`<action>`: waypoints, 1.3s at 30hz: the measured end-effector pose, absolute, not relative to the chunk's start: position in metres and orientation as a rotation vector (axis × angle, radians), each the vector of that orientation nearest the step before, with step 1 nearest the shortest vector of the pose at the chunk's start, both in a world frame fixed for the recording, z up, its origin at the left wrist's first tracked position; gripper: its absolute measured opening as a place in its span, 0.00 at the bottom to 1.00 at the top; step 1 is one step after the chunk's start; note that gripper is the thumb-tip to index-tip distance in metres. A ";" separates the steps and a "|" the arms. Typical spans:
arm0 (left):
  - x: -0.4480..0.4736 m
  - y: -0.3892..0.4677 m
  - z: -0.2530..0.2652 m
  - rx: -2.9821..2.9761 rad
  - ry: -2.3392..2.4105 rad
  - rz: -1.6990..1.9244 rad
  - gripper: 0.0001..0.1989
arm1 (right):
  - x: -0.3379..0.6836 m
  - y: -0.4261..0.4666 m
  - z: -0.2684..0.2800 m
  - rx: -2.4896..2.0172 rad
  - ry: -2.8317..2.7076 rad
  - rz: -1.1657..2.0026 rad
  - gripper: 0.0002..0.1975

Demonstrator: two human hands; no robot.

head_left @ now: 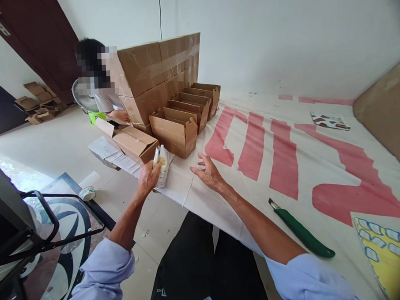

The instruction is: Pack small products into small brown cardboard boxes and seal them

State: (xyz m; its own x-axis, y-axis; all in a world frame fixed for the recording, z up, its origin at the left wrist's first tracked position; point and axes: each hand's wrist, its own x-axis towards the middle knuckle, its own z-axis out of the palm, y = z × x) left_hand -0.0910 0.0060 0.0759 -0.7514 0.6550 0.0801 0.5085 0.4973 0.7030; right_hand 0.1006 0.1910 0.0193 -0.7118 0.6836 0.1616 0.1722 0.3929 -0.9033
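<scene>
My left hand (148, 176) is closed around a small white packet (163, 169) with yellowish print, held upright at the table's near edge. To its right, my right hand (208, 172) hovers over the cloth with fingers apart and holds nothing. Just beyond both hands stands an open cardboard box (173, 135), the front one in a row of several open boxes; their contents are hidden from here. A flatter cardboard box (135, 141) with its flaps partly folded over lies close behind my left hand.
Taped cartons (143, 68) are stacked along the back left, beside a seated person (106, 99). A green utility knife (303, 231) lies on the white cloth with red shapes (249, 143), its blade end showing. A patterned yellow sheet (383, 252) is at the right.
</scene>
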 end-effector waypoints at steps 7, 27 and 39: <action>-0.076 0.031 0.061 0.369 1.538 1.899 0.18 | 0.091 0.161 0.034 -0.751 -1.911 1.757 0.35; -0.072 0.024 -0.008 0.789 1.778 1.723 0.29 | 0.026 0.189 0.091 -1.074 -2.416 0.524 0.12; -0.064 0.051 -0.008 1.179 1.974 1.545 0.38 | 0.021 0.189 0.079 -1.065 -2.466 0.370 0.13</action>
